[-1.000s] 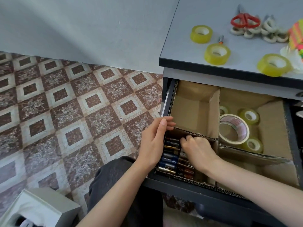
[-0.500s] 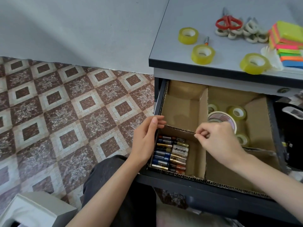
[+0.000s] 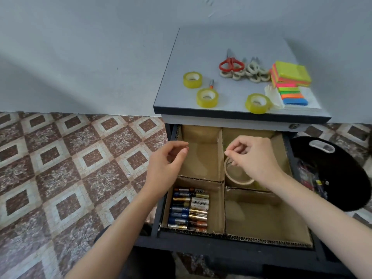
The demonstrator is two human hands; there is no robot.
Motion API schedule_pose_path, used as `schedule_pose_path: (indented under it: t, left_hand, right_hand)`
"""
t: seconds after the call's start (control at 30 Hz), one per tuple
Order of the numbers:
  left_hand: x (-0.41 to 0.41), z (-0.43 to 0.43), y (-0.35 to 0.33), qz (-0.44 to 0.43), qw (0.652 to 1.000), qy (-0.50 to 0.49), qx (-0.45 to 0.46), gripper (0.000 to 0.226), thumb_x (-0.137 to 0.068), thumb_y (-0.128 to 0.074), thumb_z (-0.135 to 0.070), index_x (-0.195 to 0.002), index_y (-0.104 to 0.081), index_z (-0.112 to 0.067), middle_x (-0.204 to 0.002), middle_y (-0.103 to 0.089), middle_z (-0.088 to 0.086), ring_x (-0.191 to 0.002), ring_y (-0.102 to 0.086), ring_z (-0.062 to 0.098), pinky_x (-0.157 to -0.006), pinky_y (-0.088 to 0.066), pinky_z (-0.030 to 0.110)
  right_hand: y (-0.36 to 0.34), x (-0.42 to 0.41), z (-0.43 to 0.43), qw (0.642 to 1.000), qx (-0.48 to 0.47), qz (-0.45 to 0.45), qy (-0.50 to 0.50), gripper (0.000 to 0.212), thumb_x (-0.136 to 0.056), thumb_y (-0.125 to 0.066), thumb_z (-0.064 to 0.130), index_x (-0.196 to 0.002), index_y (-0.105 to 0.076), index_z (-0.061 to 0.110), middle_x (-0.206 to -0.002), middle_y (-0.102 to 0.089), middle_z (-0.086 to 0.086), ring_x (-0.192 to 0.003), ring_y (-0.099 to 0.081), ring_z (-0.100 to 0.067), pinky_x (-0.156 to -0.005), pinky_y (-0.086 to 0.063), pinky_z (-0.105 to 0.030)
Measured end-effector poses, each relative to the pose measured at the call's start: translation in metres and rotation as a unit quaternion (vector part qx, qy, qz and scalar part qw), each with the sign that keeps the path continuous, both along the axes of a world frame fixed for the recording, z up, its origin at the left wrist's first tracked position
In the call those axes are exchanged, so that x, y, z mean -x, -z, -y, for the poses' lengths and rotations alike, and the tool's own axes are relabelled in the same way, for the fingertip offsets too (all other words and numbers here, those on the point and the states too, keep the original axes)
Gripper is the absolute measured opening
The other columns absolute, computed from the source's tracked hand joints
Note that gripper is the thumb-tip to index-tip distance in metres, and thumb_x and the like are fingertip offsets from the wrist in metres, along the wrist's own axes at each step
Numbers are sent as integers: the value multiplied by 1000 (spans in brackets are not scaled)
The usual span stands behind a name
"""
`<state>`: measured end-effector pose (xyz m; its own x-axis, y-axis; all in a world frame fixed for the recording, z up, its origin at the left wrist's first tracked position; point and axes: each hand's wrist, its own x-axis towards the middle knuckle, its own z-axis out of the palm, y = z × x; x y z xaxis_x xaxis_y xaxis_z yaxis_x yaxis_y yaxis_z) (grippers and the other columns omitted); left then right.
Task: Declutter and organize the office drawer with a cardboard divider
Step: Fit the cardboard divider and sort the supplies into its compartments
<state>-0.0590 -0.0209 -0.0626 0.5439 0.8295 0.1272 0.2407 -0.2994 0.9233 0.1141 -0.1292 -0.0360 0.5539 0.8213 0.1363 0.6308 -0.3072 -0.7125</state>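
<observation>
The open drawer (image 3: 237, 241) holds a cardboard divider (image 3: 221, 158) with four compartments. Several batteries (image 3: 189, 211) lie stacked in the front left compartment. A large tape roll (image 3: 237, 178) sits in the back right compartment, partly behind my right hand. The back left and front right compartments show bare cardboard. My left hand (image 3: 167, 166) hovers over the drawer's left edge with loosely curled fingers, holding nothing. My right hand (image 3: 253, 156) hovers above the back right compartment, fingers loosely curled, nothing visible in them.
On the cabinet top (image 3: 175, 97) lie three yellow tape rolls (image 3: 207, 97), a loose battery (image 3: 211, 83), red-handled scissors (image 3: 230, 64) among several more scissors, and stacked sticky notes (image 3: 289, 76). A black bag (image 3: 332, 174) sits right of the drawer. Patterned floor tiles (image 3: 70, 168) spread left.
Both hands rose out of the battery compartment and off the divider edge. They now hover higher over the back compartments. The view tilted up, showing the whole cabinet top.
</observation>
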Motion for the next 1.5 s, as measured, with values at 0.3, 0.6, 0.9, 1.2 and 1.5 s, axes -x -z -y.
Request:
schedule_pose_path:
  t: [0.3, 0.6, 0.9, 1.2, 1.5]
  left_hand:
    - [-58, -55, -65, -50, 988, 27, -146, 11, -86, -65, -17, -95, -66, -23, -87, -60, -20, -81, -58, -3, -75, -45, 8]
    - [-132, -109, -104, -291, 905, 88, -297, 27, -92, -56, -21, -117, -64, -17, -120, -61, 2, -117, -44, 18, -91, -37, 27]
    - [-179, -128, -109, -433, 819, 125, -356, 28, -94, -52, -33, -119, -63, -27, -119, -62, -3, -120, -44, 18, -96, -32, 33]
    - [-198, -118, -104, -476, 799, 57, -363, 19, -86, -61, -23, -73, -54, -11, -77, -55, 1, -80, -57, 23, -58, -36, 25]
    - [-182, -104, -117, -276, 919, 47, -278, 21, -88, -61, -26, -102, -73, -14, -86, -72, 6, -67, -60, 14, -61, -46, 23]
  right_hand:
    - [-65, -45, -36, 998, -51, 45, -2, 4, -81, -70, 12, -77, -71, 11, -70, -65, 1, -59, -54, -2, -59, -43, -16]
    - [-75, -69, -48, 996, -45, 73, 20, 4, -82, -68, 12, -80, -71, 12, -74, -63, 5, -63, -51, 2, -57, -38, -5]
    - [-60, -88, -26, 998, -33, 48, 34, 2, -81, -70, 13, -80, -72, 13, -68, -61, 10, -55, -51, 13, -54, -38, -5]
    - [-54, -96, -16, 994, -22, 91, 49, 6, -80, -73, 20, -85, -69, 18, -85, -62, 7, -72, -52, -6, -65, -38, -20]
    - [-41, -83, -22, 981, 103, 157, 51, 50, -88, -60, 43, -133, -49, 26, -105, -63, 1, -103, -54, -16, -72, -38, -23]
